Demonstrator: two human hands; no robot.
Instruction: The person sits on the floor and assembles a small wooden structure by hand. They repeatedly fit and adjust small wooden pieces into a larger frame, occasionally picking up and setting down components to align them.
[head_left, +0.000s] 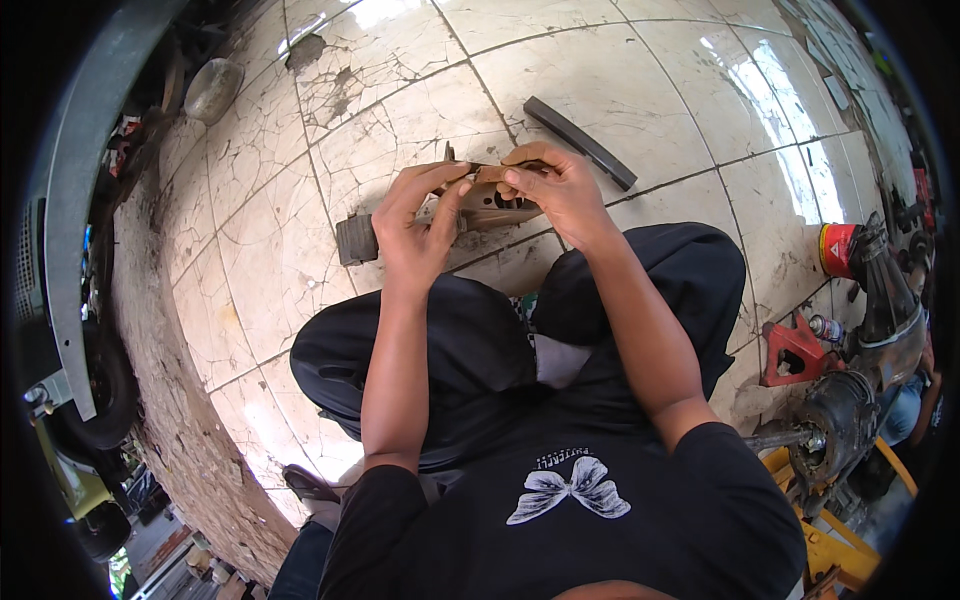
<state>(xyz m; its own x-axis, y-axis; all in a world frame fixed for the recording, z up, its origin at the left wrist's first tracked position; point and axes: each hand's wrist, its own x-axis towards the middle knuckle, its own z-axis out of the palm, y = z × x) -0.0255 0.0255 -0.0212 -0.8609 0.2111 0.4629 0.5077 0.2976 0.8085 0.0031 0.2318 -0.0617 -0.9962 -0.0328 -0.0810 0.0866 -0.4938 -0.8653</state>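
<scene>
Pinched between the fingertips of both hands is a small brown strip [489, 174], held above the tiled floor [420, 105] in front of my crossed legs. My left hand [418, 215] grips its left end between thumb and fingers. The thumb and curled fingers of my right hand [562, 195] close on its right end. Under and behind the hands lies a brownish metal part with holes [490, 215], partly hidden by them. Left of it is a dark ribbed block [356, 240]. Beyond my right hand a long dark bar [580, 143] lies slantwise.
At the right are a red tin [838, 249], a red stand [793, 352], a small can [825, 327] and a large greasy metal housing [835, 415] by a yellow frame [838, 548]. Leftward stand a rounded pot-like object [214, 91] and a long metal beam [68, 220]. Someone's shoe [310, 484] shows lower left.
</scene>
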